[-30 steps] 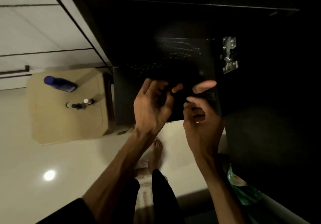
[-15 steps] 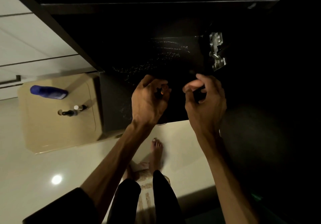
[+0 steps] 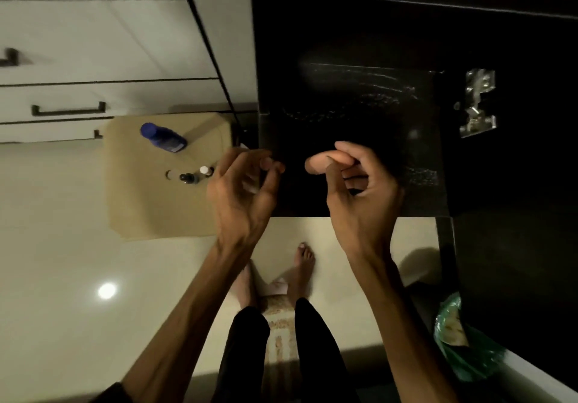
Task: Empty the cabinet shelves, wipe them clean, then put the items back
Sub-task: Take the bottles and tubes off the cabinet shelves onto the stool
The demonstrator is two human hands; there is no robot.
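So over at about 9 to 10 o'clock there's a beige stool (image 3: 162, 202) with a blue bottle (image 3: 163, 137) lying on its side and a few small bottles (image 3: 190, 175) clustered just beside it. My guess is that's the parking spot for stuff pulled off the shelves, near the cabinet so it goes back easily. Moving toward center, the left hand (image 3: 242, 193) hangs in the air with fingers loosely curled, fingertips close together, and I can't see anything in it. Just to its right, the right hand (image 3: 359, 189) has its fingers curled in with the thumb poking out toward the left hand; whether it's pinching something tiny I honestly can't tell. Both hover in front of the dark cabinet shelf (image 3: 359, 111), which has faint streaks, so probably mid-wipe or pre-wipe. At 3 o'clock a metal hinge (image 3: 477, 105) shows. The cabinet interior is basically black, and a green bag (image 3: 463, 349) at 4 o'clock is half cut off.
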